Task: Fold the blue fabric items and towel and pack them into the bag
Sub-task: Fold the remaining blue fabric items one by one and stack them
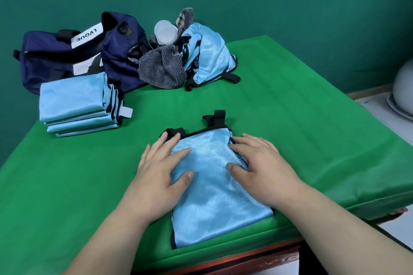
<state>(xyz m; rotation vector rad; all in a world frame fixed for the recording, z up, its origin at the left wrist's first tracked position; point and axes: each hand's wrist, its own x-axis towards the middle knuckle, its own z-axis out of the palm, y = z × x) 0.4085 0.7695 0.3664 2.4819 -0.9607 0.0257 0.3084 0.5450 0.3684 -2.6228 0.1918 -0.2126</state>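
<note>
around: folded stack [77,105], bag [67,56], towel [163,67] far side | cloth [214,185] long axis runs away, straps far | left hand [161,174], right hand [261,167] flat, pressing cloth, gripping nothing

Head-worn view, forward and down, close over the green table [290,100].

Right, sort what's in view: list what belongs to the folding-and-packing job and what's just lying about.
Job: blue item pressed flat under the left hand and right hand; folded blue stack; unfolded blue heap; grey towel; navy bag.
Lying about: clear plastic container; white rounded object at far right.
</note>
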